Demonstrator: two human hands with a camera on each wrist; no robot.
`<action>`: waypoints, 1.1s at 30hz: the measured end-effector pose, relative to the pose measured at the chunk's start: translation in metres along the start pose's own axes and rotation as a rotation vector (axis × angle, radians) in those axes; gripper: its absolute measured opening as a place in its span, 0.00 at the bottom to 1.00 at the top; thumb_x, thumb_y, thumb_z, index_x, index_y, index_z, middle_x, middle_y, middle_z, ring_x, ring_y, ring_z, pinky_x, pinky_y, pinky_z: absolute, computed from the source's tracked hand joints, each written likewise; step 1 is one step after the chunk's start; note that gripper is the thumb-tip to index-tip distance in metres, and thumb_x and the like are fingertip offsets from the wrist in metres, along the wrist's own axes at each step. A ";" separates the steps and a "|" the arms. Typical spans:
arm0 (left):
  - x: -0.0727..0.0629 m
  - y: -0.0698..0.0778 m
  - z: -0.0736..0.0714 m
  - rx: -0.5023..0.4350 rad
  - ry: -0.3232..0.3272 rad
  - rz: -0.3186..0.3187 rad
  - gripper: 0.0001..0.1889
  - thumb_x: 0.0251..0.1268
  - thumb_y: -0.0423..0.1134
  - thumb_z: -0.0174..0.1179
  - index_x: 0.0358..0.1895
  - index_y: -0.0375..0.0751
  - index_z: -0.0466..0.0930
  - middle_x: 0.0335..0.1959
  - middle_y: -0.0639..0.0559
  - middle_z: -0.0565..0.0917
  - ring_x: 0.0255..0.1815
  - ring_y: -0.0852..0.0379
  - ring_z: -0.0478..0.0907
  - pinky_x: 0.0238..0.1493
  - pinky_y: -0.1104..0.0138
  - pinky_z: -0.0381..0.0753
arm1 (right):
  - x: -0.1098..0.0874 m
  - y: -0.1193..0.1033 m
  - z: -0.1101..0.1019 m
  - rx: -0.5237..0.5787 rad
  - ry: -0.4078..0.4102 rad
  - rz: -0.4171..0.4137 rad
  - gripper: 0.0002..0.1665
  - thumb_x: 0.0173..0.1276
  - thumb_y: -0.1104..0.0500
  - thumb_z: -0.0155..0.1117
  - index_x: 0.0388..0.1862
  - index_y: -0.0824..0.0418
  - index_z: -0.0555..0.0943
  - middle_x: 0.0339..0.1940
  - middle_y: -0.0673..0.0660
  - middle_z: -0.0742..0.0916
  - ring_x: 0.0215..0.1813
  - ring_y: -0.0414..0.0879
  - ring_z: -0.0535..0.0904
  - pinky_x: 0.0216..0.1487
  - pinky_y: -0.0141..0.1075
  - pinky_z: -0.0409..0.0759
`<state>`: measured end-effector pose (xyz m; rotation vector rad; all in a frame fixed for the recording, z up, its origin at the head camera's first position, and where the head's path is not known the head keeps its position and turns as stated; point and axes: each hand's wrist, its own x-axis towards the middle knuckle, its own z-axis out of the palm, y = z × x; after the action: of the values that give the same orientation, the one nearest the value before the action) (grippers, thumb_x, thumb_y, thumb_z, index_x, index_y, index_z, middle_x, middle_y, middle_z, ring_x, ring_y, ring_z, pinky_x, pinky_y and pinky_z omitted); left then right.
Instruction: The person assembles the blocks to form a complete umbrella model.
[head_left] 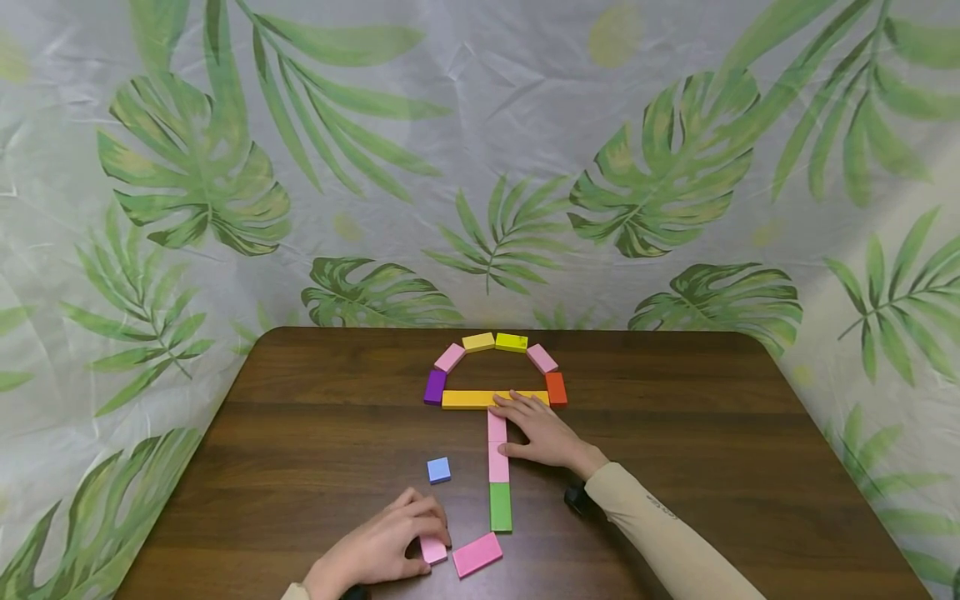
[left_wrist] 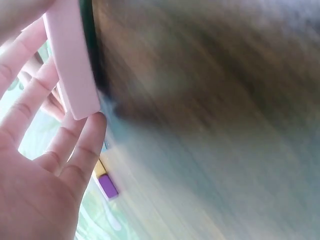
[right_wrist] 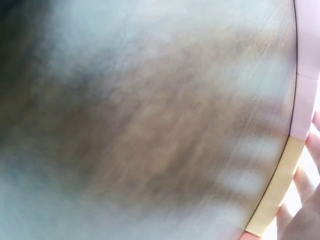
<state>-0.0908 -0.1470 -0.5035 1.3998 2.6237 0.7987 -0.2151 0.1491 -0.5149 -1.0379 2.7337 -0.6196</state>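
My left hand [head_left: 390, 537] grips a light pink block [head_left: 432, 549] near the front of the table; in the left wrist view the fingers lie along the pink block [left_wrist: 75, 65]. My right hand [head_left: 546, 435] lies with spread fingers over a long yellow-orange bar [head_left: 467, 400], and its thumb touches a pink block [head_left: 498, 463] below. Two pink blocks and a green block [head_left: 500, 507] form a vertical line under the bar. In the right wrist view, the fingers are beside the bar [right_wrist: 275, 187].
Above the bar, an arch runs through a purple block [head_left: 435, 387], pink blocks, a pale yellow block [head_left: 478, 342], a bright yellow block [head_left: 512, 342] and a red-orange block [head_left: 556, 388]. A blue block [head_left: 438, 470] and a darker pink block [head_left: 477, 555] lie loose on the wooden table [head_left: 300, 433].
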 end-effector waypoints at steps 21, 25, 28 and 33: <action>-0.002 0.006 0.004 0.079 -0.008 0.003 0.15 0.53 0.46 0.70 0.45 0.58 0.83 0.47 0.62 0.74 0.46 0.62 0.67 0.48 0.69 0.71 | 0.002 0.002 0.002 -0.008 -0.008 0.012 0.41 0.67 0.39 0.57 0.74 0.54 0.63 0.75 0.53 0.63 0.76 0.54 0.49 0.72 0.51 0.44; -0.002 0.006 0.005 0.078 0.009 -0.004 0.15 0.54 0.48 0.70 0.46 0.57 0.83 0.47 0.61 0.75 0.47 0.60 0.67 0.48 0.68 0.72 | 0.001 0.000 0.000 -0.003 -0.005 0.007 0.41 0.67 0.39 0.57 0.74 0.55 0.64 0.75 0.54 0.63 0.76 0.55 0.49 0.72 0.52 0.44; -0.001 0.007 0.007 0.081 0.030 -0.001 0.15 0.55 0.49 0.69 0.46 0.55 0.83 0.48 0.59 0.75 0.49 0.59 0.68 0.49 0.66 0.72 | 0.000 -0.001 0.000 0.003 -0.004 0.007 0.40 0.67 0.40 0.57 0.73 0.56 0.64 0.75 0.54 0.64 0.76 0.55 0.49 0.72 0.52 0.44; 0.003 0.009 0.011 0.089 0.046 0.006 0.11 0.57 0.47 0.68 0.42 0.53 0.83 0.49 0.57 0.75 0.50 0.59 0.67 0.50 0.64 0.72 | 0.000 -0.001 0.000 0.004 -0.003 0.007 0.40 0.67 0.40 0.57 0.73 0.56 0.64 0.75 0.54 0.64 0.76 0.55 0.49 0.72 0.52 0.44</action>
<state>-0.0826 -0.1366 -0.5081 1.4285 2.7223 0.7313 -0.2148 0.1489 -0.5145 -1.0277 2.7314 -0.6216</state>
